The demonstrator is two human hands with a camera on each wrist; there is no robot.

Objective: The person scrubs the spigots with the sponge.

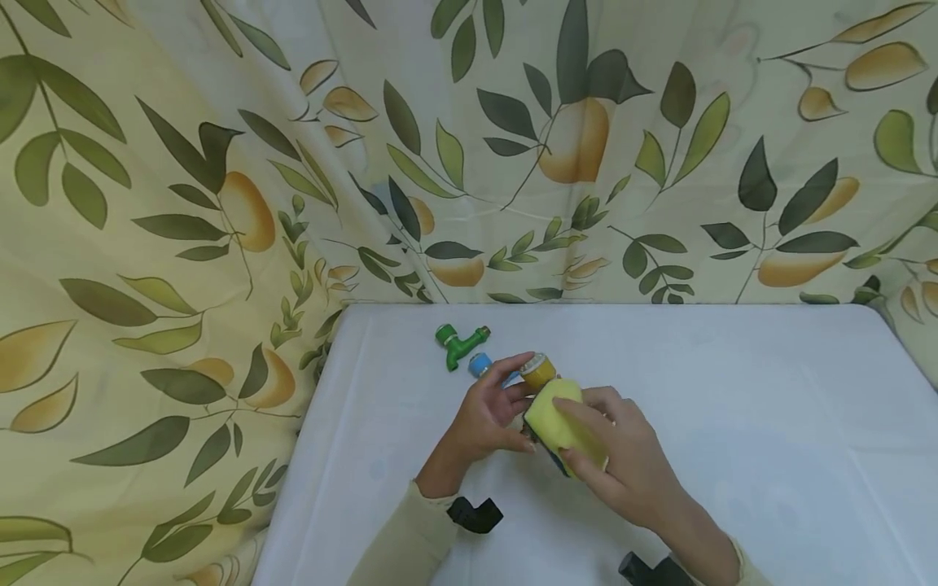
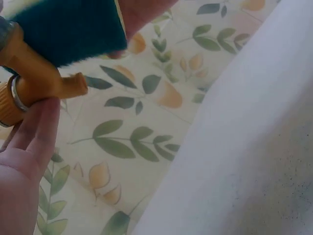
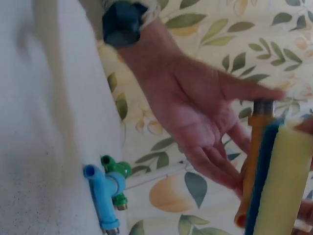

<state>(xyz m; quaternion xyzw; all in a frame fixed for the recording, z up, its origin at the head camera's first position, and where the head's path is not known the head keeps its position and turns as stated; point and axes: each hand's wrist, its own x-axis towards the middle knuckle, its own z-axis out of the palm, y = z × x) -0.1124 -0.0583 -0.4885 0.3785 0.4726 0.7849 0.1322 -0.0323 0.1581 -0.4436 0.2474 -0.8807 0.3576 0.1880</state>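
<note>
My left hand (image 1: 476, 419) holds a yellow-orange plastic tap (image 1: 538, 371) between thumb and fingers, above the table. In the left wrist view the tap's orange body (image 2: 39, 78) shows its spout and a metal ring by its ribbed knob. A yellow sponge (image 1: 563, 425) with a dark blue-green scouring side (image 2: 80, 32) is gripped by my right hand (image 1: 633, 460). That scouring side lies against the tap, as the right wrist view shows with the sponge (image 3: 281, 183) beside the tap's body (image 3: 255, 142). The sponge hides part of the tap from above.
A green tap (image 1: 460, 345) and a blue tap (image 1: 479, 364) lie close together on the white-covered table (image 1: 733, 391), beyond my left hand. Behind the table hangs a leaf-patterned curtain (image 1: 513, 236). Black wrist cameras (image 1: 476, 515) are worn on both wrists.
</note>
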